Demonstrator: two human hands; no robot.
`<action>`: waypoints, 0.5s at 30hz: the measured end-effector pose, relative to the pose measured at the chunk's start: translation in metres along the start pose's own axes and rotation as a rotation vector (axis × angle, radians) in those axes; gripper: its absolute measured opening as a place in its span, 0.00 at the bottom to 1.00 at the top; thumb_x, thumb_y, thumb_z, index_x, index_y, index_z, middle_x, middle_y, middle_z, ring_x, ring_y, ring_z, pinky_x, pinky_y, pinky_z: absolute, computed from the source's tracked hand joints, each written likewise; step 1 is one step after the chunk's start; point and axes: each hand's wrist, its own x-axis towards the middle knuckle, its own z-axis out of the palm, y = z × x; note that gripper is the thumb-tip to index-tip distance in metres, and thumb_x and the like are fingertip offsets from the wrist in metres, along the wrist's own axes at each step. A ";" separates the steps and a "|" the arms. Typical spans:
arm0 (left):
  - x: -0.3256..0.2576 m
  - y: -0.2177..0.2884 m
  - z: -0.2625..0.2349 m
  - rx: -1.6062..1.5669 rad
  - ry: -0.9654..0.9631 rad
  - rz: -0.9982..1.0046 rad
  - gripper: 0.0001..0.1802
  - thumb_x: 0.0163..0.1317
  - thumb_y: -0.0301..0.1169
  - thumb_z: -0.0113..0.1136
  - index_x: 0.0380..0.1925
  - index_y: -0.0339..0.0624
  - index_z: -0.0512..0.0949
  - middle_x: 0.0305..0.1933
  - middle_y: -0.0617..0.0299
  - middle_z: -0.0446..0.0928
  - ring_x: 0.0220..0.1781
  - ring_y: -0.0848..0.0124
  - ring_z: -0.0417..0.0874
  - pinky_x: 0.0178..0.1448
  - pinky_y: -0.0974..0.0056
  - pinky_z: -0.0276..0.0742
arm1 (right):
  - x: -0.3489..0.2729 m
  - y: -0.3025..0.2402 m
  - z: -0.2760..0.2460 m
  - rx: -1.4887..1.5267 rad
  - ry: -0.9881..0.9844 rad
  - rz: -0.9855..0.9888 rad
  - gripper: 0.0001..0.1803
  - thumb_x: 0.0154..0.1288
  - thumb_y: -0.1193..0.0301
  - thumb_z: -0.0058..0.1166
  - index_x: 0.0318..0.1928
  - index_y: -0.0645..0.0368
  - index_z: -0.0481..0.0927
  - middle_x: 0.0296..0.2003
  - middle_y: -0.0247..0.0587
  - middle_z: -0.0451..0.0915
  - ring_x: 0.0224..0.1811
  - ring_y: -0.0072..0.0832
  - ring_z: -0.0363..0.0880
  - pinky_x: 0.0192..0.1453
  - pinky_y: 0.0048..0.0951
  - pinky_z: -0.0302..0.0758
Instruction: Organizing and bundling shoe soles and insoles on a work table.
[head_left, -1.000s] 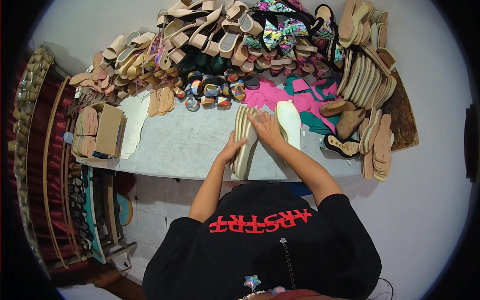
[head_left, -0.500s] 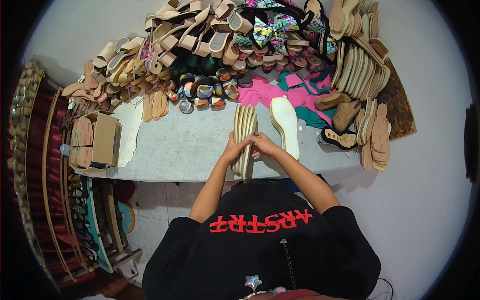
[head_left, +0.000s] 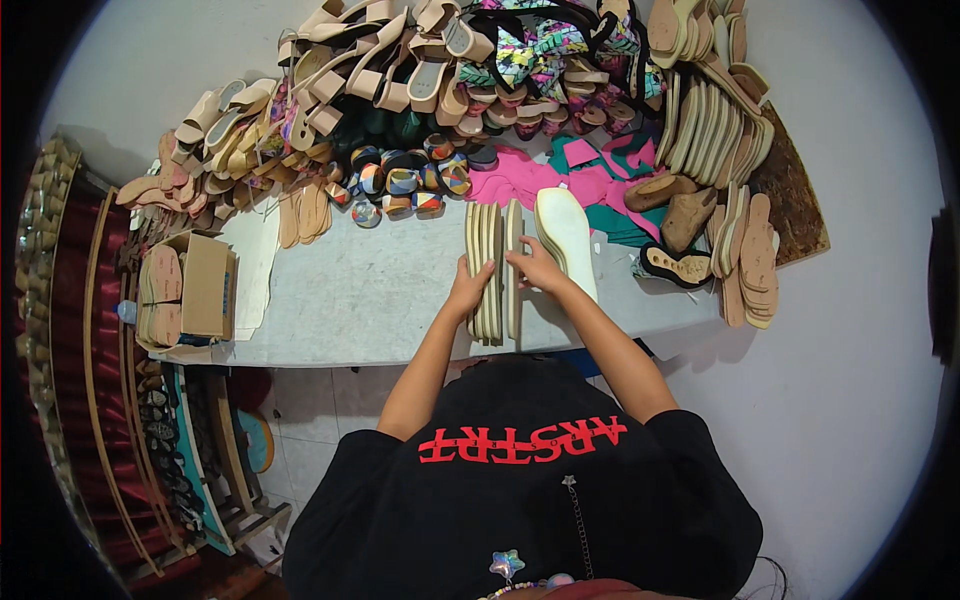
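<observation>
Insoles | both hands gripping | brown carton far left

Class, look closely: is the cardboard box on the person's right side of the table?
No, the cardboard box sits at the table's left end.

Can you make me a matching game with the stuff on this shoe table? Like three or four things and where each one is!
Things:
1. cardboard box
2. stack of soles on edge
3. pink sheets
4. white sole

Places:
A. between the left hand and right hand
B. far left end of the table
C. just right of the right hand
D. behind the hands, under the pile of sandals

Pairs: 1-B, 2-A, 3-D, 4-C
</observation>
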 end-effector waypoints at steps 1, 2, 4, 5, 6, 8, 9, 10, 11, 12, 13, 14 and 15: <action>-0.001 0.000 0.001 0.000 0.000 0.010 0.30 0.59 0.45 0.54 0.51 0.36 0.57 0.43 0.55 0.70 0.44 0.71 0.73 0.48 0.67 0.70 | 0.001 0.004 0.003 -0.001 0.000 -0.027 0.37 0.57 0.60 0.53 0.62 0.57 0.52 0.28 0.38 0.73 0.27 0.23 0.71 0.28 0.27 0.72; -0.002 -0.001 0.001 0.000 0.000 0.010 0.30 0.59 0.45 0.54 0.51 0.36 0.57 0.43 0.55 0.70 0.44 0.71 0.73 0.48 0.67 0.70 | 0.003 0.010 0.007 -0.002 -0.002 -0.055 0.37 0.57 0.61 0.53 0.63 0.57 0.52 0.29 0.38 0.73 0.27 0.23 0.72 0.28 0.27 0.72; -0.004 0.001 0.004 -0.011 -0.006 -0.010 0.35 0.57 0.46 0.56 0.54 0.34 0.54 0.46 0.51 0.70 0.46 0.68 0.73 0.48 0.66 0.70 | 0.009 0.023 0.011 0.015 -0.010 -0.099 0.35 0.59 0.64 0.53 0.63 0.57 0.52 0.30 0.38 0.74 0.29 0.22 0.72 0.29 0.26 0.72; -0.004 0.001 0.003 -0.038 -0.021 -0.033 0.36 0.56 0.45 0.57 0.55 0.34 0.52 0.46 0.51 0.69 0.46 0.68 0.73 0.48 0.67 0.70 | 0.008 0.024 0.014 0.048 -0.043 -0.076 0.34 0.59 0.64 0.52 0.63 0.56 0.52 0.31 0.37 0.74 0.30 0.22 0.72 0.30 0.26 0.72; -0.005 0.001 0.003 -0.039 -0.018 -0.033 0.36 0.56 0.45 0.57 0.55 0.34 0.52 0.46 0.51 0.69 0.46 0.68 0.73 0.48 0.67 0.70 | 0.008 0.025 0.015 0.081 -0.075 -0.052 0.34 0.60 0.64 0.52 0.63 0.56 0.52 0.31 0.37 0.75 0.31 0.22 0.73 0.31 0.25 0.72; -0.006 0.001 0.002 -0.078 -0.070 0.003 0.38 0.55 0.42 0.59 0.56 0.35 0.51 0.47 0.52 0.69 0.47 0.68 0.73 0.49 0.67 0.70 | 0.008 0.026 0.014 0.068 -0.070 -0.041 0.32 0.61 0.66 0.50 0.63 0.56 0.54 0.32 0.35 0.75 0.31 0.21 0.73 0.32 0.24 0.72; -0.006 0.002 0.000 -0.114 -0.097 -0.005 0.40 0.52 0.39 0.63 0.56 0.35 0.49 0.48 0.52 0.68 0.48 0.68 0.72 0.50 0.66 0.70 | 0.009 0.027 0.013 0.138 -0.100 -0.046 0.31 0.61 0.67 0.49 0.63 0.56 0.55 0.33 0.35 0.75 0.31 0.21 0.73 0.32 0.23 0.72; -0.007 0.002 -0.001 -0.115 -0.095 -0.005 0.40 0.52 0.39 0.63 0.56 0.35 0.49 0.48 0.52 0.68 0.48 0.68 0.72 0.50 0.66 0.70 | 0.009 0.028 0.013 0.209 -0.130 -0.050 0.30 0.61 0.69 0.49 0.62 0.56 0.56 0.33 0.35 0.74 0.31 0.21 0.73 0.32 0.23 0.71; -0.008 0.005 0.000 -0.073 -0.102 -0.011 0.42 0.51 0.38 0.64 0.56 0.35 0.48 0.49 0.51 0.67 0.49 0.67 0.72 0.51 0.66 0.70 | 0.009 0.028 0.012 0.210 -0.129 -0.049 0.30 0.61 0.69 0.49 0.62 0.56 0.56 0.33 0.35 0.74 0.31 0.21 0.73 0.32 0.23 0.71; -0.010 0.008 0.000 -0.030 -0.110 -0.017 0.43 0.50 0.38 0.65 0.57 0.35 0.48 0.49 0.51 0.66 0.50 0.67 0.71 0.52 0.66 0.69 | 0.009 0.029 0.012 0.216 -0.123 -0.046 0.29 0.61 0.70 0.49 0.62 0.56 0.56 0.33 0.35 0.74 0.31 0.21 0.72 0.32 0.23 0.71; -0.010 0.010 0.001 -0.029 -0.112 -0.018 0.43 0.50 0.38 0.65 0.57 0.35 0.48 0.49 0.51 0.66 0.50 0.67 0.71 0.52 0.66 0.69 | 0.009 0.031 0.011 0.223 -0.115 -0.043 0.29 0.61 0.71 0.48 0.62 0.57 0.57 0.34 0.35 0.74 0.30 0.20 0.72 0.32 0.22 0.71; -0.010 0.012 0.001 -0.017 -0.123 -0.021 0.44 0.49 0.37 0.65 0.57 0.35 0.47 0.50 0.50 0.66 0.51 0.66 0.70 0.53 0.65 0.69 | 0.010 0.032 0.011 0.223 -0.115 -0.044 0.29 0.61 0.71 0.48 0.62 0.57 0.57 0.34 0.35 0.74 0.30 0.20 0.72 0.32 0.22 0.71; -0.010 0.013 0.001 -0.005 -0.134 -0.025 0.45 0.48 0.37 0.65 0.57 0.35 0.46 0.51 0.50 0.65 0.52 0.65 0.70 0.54 0.65 0.68 | 0.011 0.033 0.011 0.213 -0.110 -0.062 0.29 0.61 0.72 0.48 0.62 0.57 0.57 0.34 0.34 0.74 0.30 0.20 0.72 0.32 0.22 0.71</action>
